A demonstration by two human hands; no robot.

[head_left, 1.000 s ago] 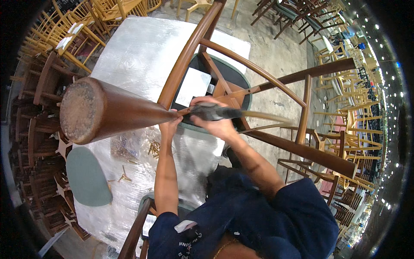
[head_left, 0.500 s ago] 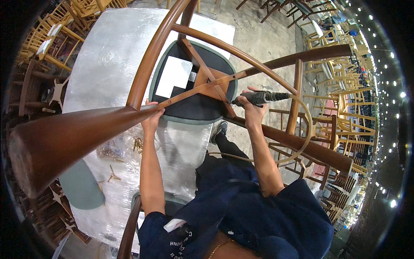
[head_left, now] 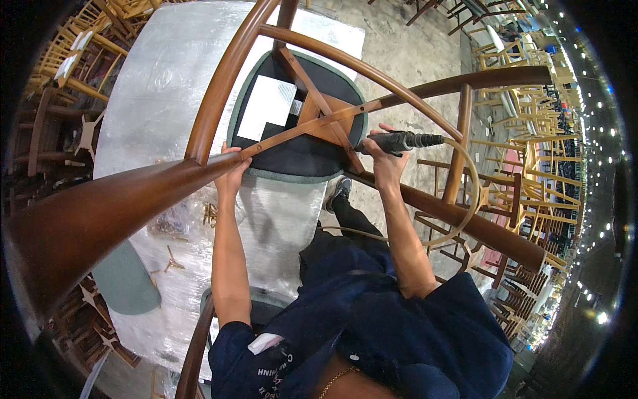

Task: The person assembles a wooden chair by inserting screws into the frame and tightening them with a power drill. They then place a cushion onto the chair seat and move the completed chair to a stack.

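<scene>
A brown wooden chair [head_left: 222, 93] lies upside down before me on the plastic-wrapped table [head_left: 153, 73]. Its round seat [head_left: 286, 163] shows a black underside with a green edge. Crossed wooden rails [head_left: 302, 137] run over it, and a white paper label [head_left: 266, 106] is stuck there. My left hand [head_left: 231, 179] grips the chair frame at the seat's left edge, where a rail meets a leg. In my right hand [head_left: 387, 169] is a black air screwdriver [head_left: 411, 141] with a yellowish hose [head_left: 477, 183]. Its tip points at the right end of a rail; whether it touches is hidden.
Small brass-coloured hardware [head_left: 210, 214] and a three-armed piece [head_left: 173, 261] lie on the table near my left forearm. A green oval pad [head_left: 126, 279] rests at the table's left edge. Another chair [head_left: 199, 346] stands close by my left side. Stacked wooden chairs [head_left: 531, 159] line the right.
The screwdriver and my right hand have shifted slightly left, closer to the rail end. My left hand keeps its hold; the whole view has moved a little.
</scene>
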